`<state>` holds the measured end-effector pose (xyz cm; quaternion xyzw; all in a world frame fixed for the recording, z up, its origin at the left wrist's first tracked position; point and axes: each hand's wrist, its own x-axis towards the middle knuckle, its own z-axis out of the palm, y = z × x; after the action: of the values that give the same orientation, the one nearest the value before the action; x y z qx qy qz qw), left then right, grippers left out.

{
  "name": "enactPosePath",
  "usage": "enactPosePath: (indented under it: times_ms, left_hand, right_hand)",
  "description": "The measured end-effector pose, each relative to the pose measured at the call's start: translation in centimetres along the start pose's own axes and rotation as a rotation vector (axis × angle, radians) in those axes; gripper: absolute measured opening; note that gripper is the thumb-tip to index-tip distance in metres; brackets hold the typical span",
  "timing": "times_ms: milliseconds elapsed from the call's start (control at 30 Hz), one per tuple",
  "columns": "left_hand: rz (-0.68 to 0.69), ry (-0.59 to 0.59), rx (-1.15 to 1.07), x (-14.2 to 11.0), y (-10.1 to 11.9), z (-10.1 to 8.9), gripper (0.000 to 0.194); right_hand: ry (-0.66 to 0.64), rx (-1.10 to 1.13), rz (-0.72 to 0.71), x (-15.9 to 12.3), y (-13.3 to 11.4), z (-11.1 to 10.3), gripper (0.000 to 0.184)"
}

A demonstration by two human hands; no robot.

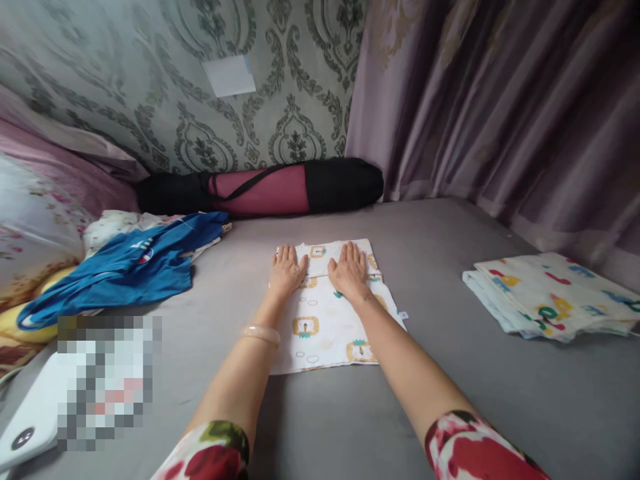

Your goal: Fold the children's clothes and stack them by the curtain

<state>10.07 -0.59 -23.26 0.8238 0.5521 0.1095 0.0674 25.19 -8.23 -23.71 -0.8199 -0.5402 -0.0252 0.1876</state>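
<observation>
A white cloth [327, 333] printed with tan and teal figures lies flat on the grey bed sheet, its far part folded over. My left hand [287, 272] rests palm down on the far left of that fold, fingers stretched out. On the right side of the fold my right hand [349, 268] presses flat too, with its fingers extended. A small white tag sticks out at the cloth's right edge. Neither hand grips the fabric.
Folded printed cloths [555, 293] lie stacked at the right. A blue garment [150, 260] sits on a heap at the left, near a white device [45, 400]. Against the wall rests a long black-and-maroon bag [265, 189]; curtains [475, 100] hang at the right.
</observation>
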Motion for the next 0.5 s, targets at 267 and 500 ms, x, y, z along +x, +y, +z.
enactPosePath:
  times_ms: [267,500]
  left_hand:
    - [0.178,-0.108,-0.043,0.4,-3.1,-0.7,0.069]
    - [0.095,-0.089,-0.068,0.1,-4.0,-1.1,0.062]
  right_hand:
    - [0.041,-0.036,0.088,0.2,0.6,0.1,0.064]
    - [-0.08,-0.053,0.018,0.4,2.3,-1.7,0.058]
